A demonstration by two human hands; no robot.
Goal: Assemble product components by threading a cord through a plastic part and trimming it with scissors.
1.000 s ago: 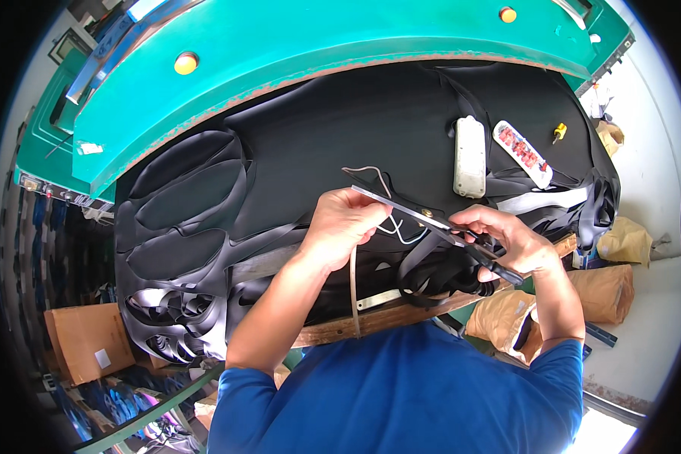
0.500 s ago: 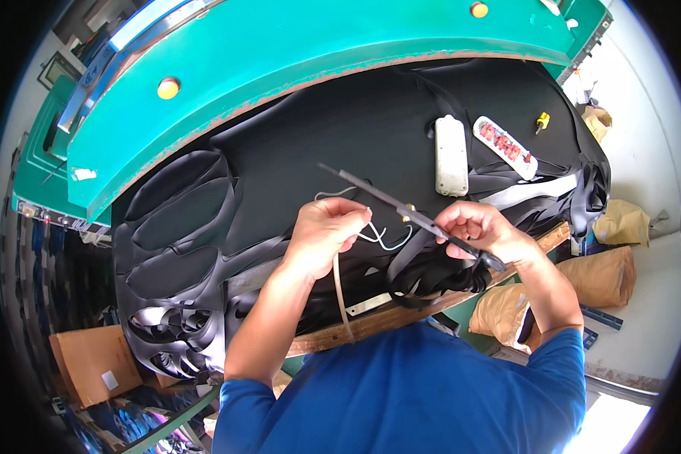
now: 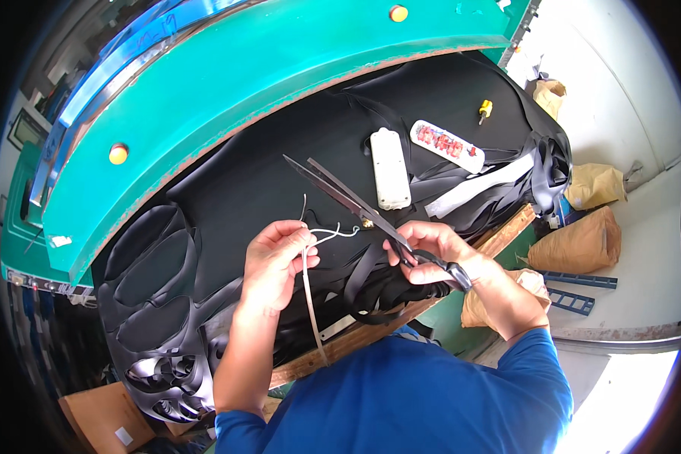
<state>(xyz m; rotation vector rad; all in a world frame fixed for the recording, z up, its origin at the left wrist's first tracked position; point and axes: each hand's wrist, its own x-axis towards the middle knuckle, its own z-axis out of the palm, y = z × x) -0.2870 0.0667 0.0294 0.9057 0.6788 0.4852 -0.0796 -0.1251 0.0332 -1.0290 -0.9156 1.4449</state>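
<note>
My left hand (image 3: 272,257) is closed, pinching a white electrical cable (image 3: 309,295) between thumb and fingers. Thin split wires (image 3: 331,233) stick out of the cable's end to the right, one of them curled at its tip. Below the hand, the cable hangs down over the wooden edge. Black-handled scissors (image 3: 348,198) are in my right hand (image 3: 435,246), its fingers in the handles. Their blades point up and left, slightly parted, above the wires with no visible contact. Beyond them lie a white oblong casing (image 3: 390,170) and a white power-strip shell (image 3: 461,153) with red parts inside.
Black sheet material (image 3: 280,136) covers the table, with cut loops and strips at left and right. A yellow-handled screwdriver (image 3: 485,111) lies at the far right. A green machine beam (image 3: 280,53) spans the back. Brown sacks (image 3: 579,240) stand beyond the wooden edge (image 3: 507,231).
The view has swung, so the table's things appear further left. The scissor blades, closed together before, are now slightly parted. My left hand still pinches the cable, its wires lying differently.
</note>
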